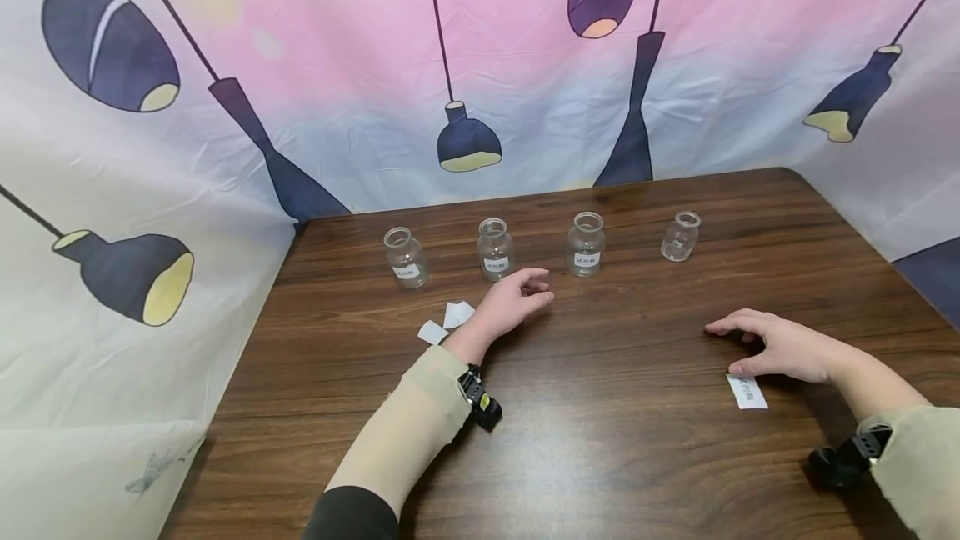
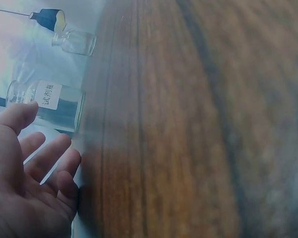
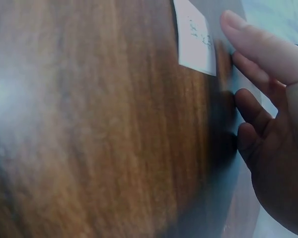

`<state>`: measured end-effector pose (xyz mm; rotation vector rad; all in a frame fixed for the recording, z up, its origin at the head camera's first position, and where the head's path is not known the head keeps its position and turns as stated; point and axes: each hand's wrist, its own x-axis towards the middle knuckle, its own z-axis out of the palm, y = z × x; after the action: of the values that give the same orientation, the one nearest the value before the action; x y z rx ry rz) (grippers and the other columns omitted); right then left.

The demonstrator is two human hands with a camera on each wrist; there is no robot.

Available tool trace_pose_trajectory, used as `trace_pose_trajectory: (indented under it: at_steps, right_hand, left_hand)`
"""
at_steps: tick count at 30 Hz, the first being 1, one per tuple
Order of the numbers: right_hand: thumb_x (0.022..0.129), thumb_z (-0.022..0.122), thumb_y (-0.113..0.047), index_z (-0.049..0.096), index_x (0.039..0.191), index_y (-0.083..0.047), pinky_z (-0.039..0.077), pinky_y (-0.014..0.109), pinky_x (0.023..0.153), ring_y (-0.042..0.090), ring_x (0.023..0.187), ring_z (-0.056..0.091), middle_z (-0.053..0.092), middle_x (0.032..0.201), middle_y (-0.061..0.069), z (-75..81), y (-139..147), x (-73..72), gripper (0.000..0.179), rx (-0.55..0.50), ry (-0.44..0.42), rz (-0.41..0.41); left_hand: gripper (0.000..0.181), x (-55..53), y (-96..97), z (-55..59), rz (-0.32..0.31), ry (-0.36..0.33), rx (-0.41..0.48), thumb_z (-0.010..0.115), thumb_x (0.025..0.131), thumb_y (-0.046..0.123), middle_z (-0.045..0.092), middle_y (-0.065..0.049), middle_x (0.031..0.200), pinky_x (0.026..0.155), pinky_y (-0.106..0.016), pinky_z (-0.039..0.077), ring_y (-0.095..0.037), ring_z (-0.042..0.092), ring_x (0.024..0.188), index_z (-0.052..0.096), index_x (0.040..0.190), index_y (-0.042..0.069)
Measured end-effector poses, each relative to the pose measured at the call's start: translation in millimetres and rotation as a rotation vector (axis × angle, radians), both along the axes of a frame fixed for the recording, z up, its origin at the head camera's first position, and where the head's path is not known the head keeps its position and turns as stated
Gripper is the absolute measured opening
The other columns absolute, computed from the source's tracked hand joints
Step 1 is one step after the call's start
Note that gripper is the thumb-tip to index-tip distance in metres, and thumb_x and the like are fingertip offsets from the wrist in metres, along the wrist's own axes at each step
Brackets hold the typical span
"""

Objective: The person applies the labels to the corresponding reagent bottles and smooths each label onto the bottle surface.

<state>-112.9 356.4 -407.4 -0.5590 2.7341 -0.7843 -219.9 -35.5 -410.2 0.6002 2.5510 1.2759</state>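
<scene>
Forearm coverings and wrist-worn equipment of the person. Left arm: bare left hand [image 1: 512, 304]; pale beige sleeve [image 1: 401, 432], its wrist end slightly greener with an uneven edge, its upper end meeting a near-black sleeve [image 1: 352, 515]. The black, angular left wrist camera [image 1: 489, 413] bears a small yellow-green mark [image 1: 485, 401]. Right arm: bare right hand [image 1: 787, 348]; beige-green cuff [image 1: 921, 461]; black right wrist camera [image 1: 832, 468], blunt and rounded at its end.
</scene>
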Motion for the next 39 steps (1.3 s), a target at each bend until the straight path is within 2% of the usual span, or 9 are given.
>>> trace_pose_trajectory:
  at_steps: [5, 12, 14, 19, 21, 25, 29, 33, 39]
  right_hand:
    - [0.08, 0.072, -0.039, 0.057, 0.126, -0.014, 0.045, 0.038, 0.08, 0.024, 0.107, 0.049, 0.05, 0.123, 0.007, -3.7, -1, -2.0, 0.055, 0.009, 0.057, 0.023]
    - [0.084, 0.069, -0.033, 0.065, 0.114, -0.015, 0.042, 0.027, 0.069, 0.004, 0.083, 0.049, 0.058, 0.11, 0.001, -9.0, -4, -3.6, 0.035, 0.0, 0.18, -0.057]
    - [0.083, 0.07, -0.034, 0.065, 0.113, -0.016, 0.041, 0.026, 0.068, 0.003, 0.082, 0.048, 0.058, 0.109, 0.0, -8.7, -5, -3.5, 0.035, -0.003, 0.179, -0.072]
    - [0.079, 0.073, -0.039, 0.064, 0.113, -0.016, 0.043, 0.028, 0.073, 0.007, 0.091, 0.048, 0.053, 0.112, 0.001, -9.3, -6, -5.7, 0.042, -0.001, 0.155, -0.018]
    - [0.08, 0.073, -0.036, 0.064, 0.11, -0.016, 0.043, 0.028, 0.073, 0.007, 0.091, 0.048, 0.052, 0.109, 0.001, -11.0, -6, -7.1, 0.038, -0.008, 0.177, 0.006]
    - [0.082, 0.072, -0.029, 0.066, 0.103, -0.019, 0.042, 0.025, 0.07, 0.002, 0.085, 0.049, 0.054, 0.103, -0.004, -16.2, -7, -6.6, 0.023, -0.015, 0.245, -0.009]
    - [0.08, 0.074, -0.03, 0.066, 0.106, -0.017, 0.041, 0.025, 0.069, 0.002, 0.085, 0.047, 0.054, 0.105, -0.003, -19.3, -5, -3.0, 0.031, -0.027, 0.238, 0.013]
    - [0.072, 0.08, -0.034, 0.063, 0.109, -0.014, 0.042, 0.024, 0.07, 0.001, 0.086, 0.046, 0.052, 0.106, -0.001, -18.7, -4, -2.7, 0.046, -0.03, 0.231, 0.045]
    - [0.075, 0.079, -0.028, 0.062, 0.103, -0.015, 0.041, 0.023, 0.065, 0.0, 0.08, 0.045, 0.052, 0.099, -0.004, -18.2, -5, -6.5, 0.035, -0.013, 0.268, 0.05]
  left_hand:
    - [0.044, 0.1, -2.0, -0.2, 0.006, 0.007, -0.01, 0.06, 0.092, 0.032, 0.062, 0.001, 0.114, 0.067, -0.027, 0.049, -0.014, 0.056, 0.097, 0.052, 0.132, 0.014]
    - [0.043, -0.2, -3.9, 0.0, 0.01, 0.019, -0.011, 0.059, 0.092, 0.031, 0.062, 0.0, 0.112, 0.066, -0.027, 0.049, -0.014, 0.056, 0.094, 0.053, 0.131, 0.013]
    - [0.043, -0.3, -4.3, 0.3, 0.011, 0.027, -0.018, 0.059, 0.092, 0.03, 0.063, 0.001, 0.111, 0.069, -0.027, 0.048, -0.014, 0.056, 0.095, 0.053, 0.131, 0.013]
    - [0.042, -1.0, -4.6, 1.5, 0.015, 0.041, -0.025, 0.058, 0.093, 0.03, 0.063, 0.001, 0.11, 0.079, -0.029, 0.045, -0.013, 0.055, 0.101, 0.054, 0.131, 0.013]
    - [0.042, -1.0, -3.7, 2.2, 0.009, 0.034, -0.022, 0.058, 0.093, 0.031, 0.063, 0.002, 0.111, 0.079, -0.03, 0.046, -0.014, 0.056, 0.1, 0.053, 0.131, 0.013]
    - [0.042, 0.5, -2.2, 2.2, -0.003, 0.019, -0.028, 0.057, 0.093, 0.031, 0.063, 0.002, 0.112, 0.079, -0.03, 0.046, -0.013, 0.056, 0.1, 0.053, 0.132, 0.013]
    - [0.042, 1.3, -1.7, 0.0, -0.005, 0.022, -0.04, 0.057, 0.094, 0.032, 0.064, 0.002, 0.111, 0.084, -0.03, 0.044, -0.013, 0.055, 0.105, 0.054, 0.131, 0.014]
    - [0.041, 1.9, -1.1, 1.1, -0.01, 0.021, -0.037, 0.056, 0.094, 0.031, 0.064, 0.001, 0.112, 0.084, -0.031, 0.045, -0.013, 0.056, 0.104, 0.053, 0.132, 0.014]
    - [0.042, 1.6, -0.8, 2.9, -0.016, 0.017, -0.033, 0.057, 0.094, 0.031, 0.064, 0.002, 0.109, 0.079, -0.029, 0.045, -0.012, 0.057, 0.097, 0.053, 0.132, 0.013]
